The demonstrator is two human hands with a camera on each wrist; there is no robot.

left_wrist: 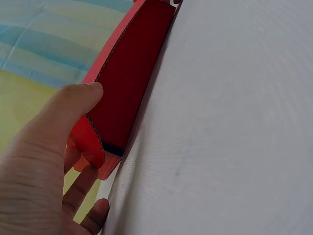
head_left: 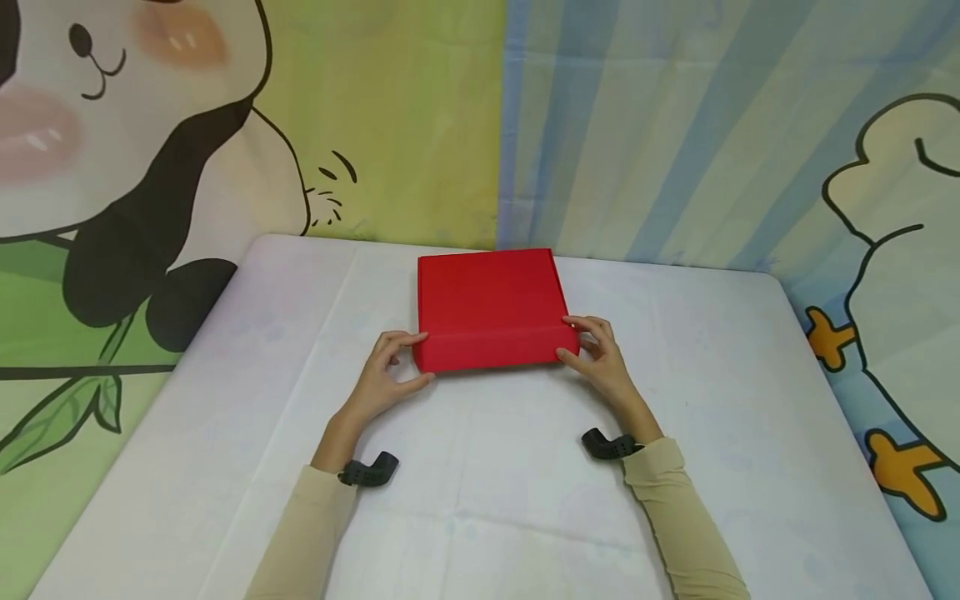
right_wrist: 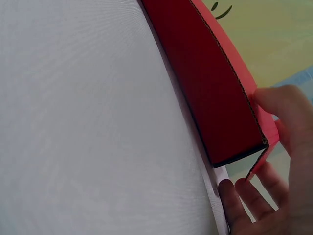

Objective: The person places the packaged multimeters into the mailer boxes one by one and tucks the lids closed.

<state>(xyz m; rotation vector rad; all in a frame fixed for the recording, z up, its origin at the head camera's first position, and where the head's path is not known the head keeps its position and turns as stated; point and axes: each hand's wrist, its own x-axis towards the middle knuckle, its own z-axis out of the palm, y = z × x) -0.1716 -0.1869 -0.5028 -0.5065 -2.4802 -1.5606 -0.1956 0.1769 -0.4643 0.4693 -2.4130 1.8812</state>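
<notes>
A red cardboard box (head_left: 491, 296) lies on the white table, its lid panel facing up and its front flap (head_left: 495, 350) towards me. At the flap's left corner, my left hand (head_left: 381, 375) pinches the box between thumb and fingers. My right hand (head_left: 603, 358) grips the opposite corner, thumb on the front and fingers along the side. In the left wrist view, the thumb of the left hand (left_wrist: 44, 142) presses the flap's edge beside a small side tab (left_wrist: 90, 142). The right wrist view shows a bent side tab (right_wrist: 258, 164) between the right hand's thumb and fingers. The box's inside is hidden.
The white-covered table (head_left: 480, 500) extends around the box. Behind it hangs a printed cloth backdrop (head_left: 405, 125) with cartoon animals. Black wrist-worn devices (head_left: 369, 470) sit on both forearms, below the hands.
</notes>
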